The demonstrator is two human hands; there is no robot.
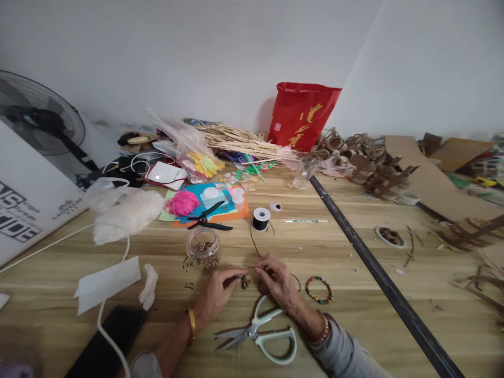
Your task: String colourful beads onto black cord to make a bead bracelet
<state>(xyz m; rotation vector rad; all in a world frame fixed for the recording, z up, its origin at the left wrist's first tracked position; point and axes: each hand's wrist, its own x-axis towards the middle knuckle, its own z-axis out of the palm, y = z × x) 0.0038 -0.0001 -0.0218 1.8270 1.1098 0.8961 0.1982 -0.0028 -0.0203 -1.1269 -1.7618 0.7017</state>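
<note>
My left hand (221, 289) is closed in a pinch beside a small cluster of dark beads (244, 282); what its fingertips hold is too small to make out. Pinched in my right hand (277, 281) is a thin black cord (254, 244), which leads up to a spool (261, 219) of black cord. A glass jar (203, 249) of mixed beads stands above my left hand. Right of my right hand lies a colourful beaded bracelet (319, 290). Scissors with pale green handles (255, 332) lie partly open just below both hands.
Black pliers (208, 216) and pink yarn (182, 202) lie on coloured paper. A plastic bag (126, 212) and folded white paper (108, 286) are at left. A red bag (302, 116) stands behind sticks. A black strip (366, 254) crosses the table on the right, near a small dish (390, 237).
</note>
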